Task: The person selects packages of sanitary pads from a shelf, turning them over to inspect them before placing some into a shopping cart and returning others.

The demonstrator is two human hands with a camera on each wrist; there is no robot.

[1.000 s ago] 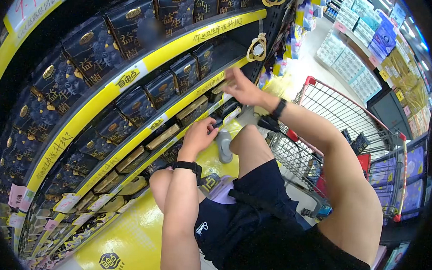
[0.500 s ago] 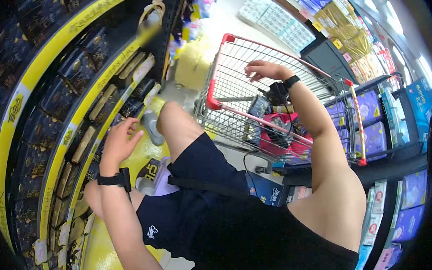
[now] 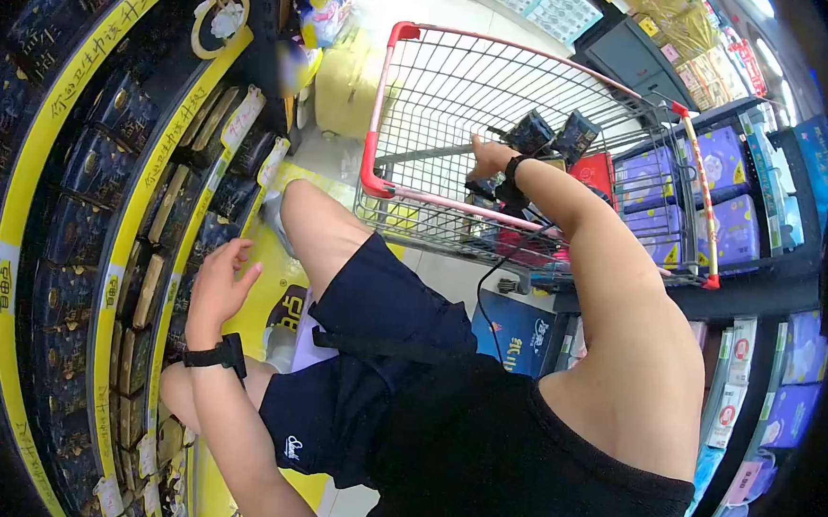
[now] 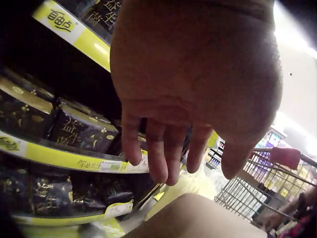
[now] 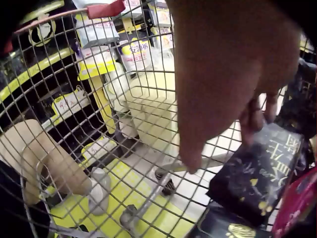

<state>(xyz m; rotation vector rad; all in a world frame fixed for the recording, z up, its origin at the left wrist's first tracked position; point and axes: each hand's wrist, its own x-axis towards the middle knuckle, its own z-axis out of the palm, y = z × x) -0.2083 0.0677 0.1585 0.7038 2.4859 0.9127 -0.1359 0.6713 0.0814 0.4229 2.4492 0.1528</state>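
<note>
Inside the shopping cart (image 3: 478, 217), the right hand (image 3: 492, 159) hangs over black packages (image 3: 530, 133). In the right wrist view, the curved fingers of the right hand (image 5: 233, 74) are beside a black package with gold print (image 5: 257, 171); contact cannot be told, and nothing is seen gripped. The left hand (image 3: 221, 289) hovers next to the lower shelves, holding nothing. In the left wrist view, the left hand (image 4: 193, 84) has its fingers apart, in front of shelved dark packages (image 4: 81, 130).
Yellow-edged shelves (image 3: 10, 234) of black packages run along the left. A bent knee (image 3: 317, 217) lies between shelf and cart. Purple packs (image 3: 727, 230) stand beyond the cart's right end. A yellow bag-like object (image 3: 346, 93) stands behind the cart's left corner.
The right hand has gone from the shelf edge across to the cart and lowered into it. The left hand has drawn back slightly from the shelf. The head view has turned right.
</note>
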